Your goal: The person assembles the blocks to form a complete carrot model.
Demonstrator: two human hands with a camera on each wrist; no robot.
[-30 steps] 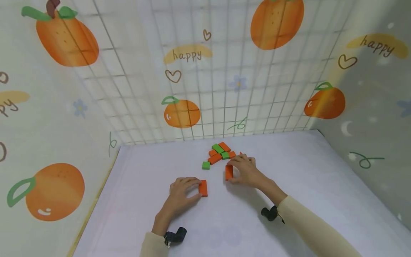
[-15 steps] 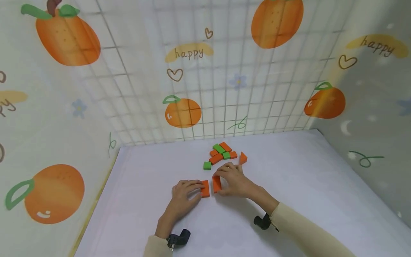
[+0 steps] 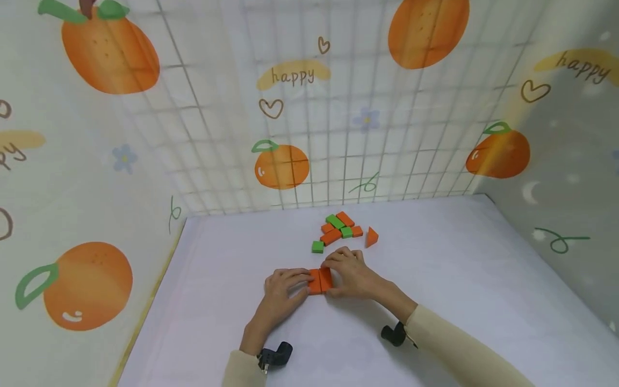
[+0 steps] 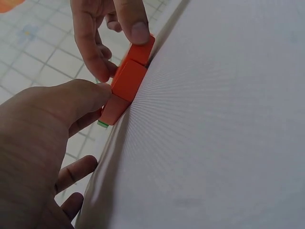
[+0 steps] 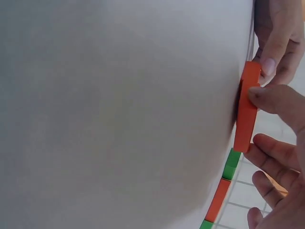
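Two orange rectangular blocks sit side by side on the white tabletop in the head view, their long edges together or nearly so. My left hand (image 3: 286,290) pinches the left orange block (image 3: 315,282) between thumb and fingers. From the other side, my right hand (image 3: 354,277) pinches the right orange block (image 3: 326,279), which looks slightly tilted. In the right wrist view my right thumb (image 5: 267,98) presses one end of its orange block (image 5: 246,114), with fingertips at the other end. The left wrist view has both hands' fingers around the orange blocks (image 4: 128,78).
Behind the hands lies a loose cluster of green and orange blocks (image 3: 331,236). A single green block (image 3: 317,247) is at its near left, and an orange triangular block (image 3: 372,237) stands to its right. A patterned curtain (image 3: 329,123) rises at the table's back edge.
My right hand has carried its orange block left and toward me, up against the other orange block. My left hand keeps its hold and has shifted only slightly.
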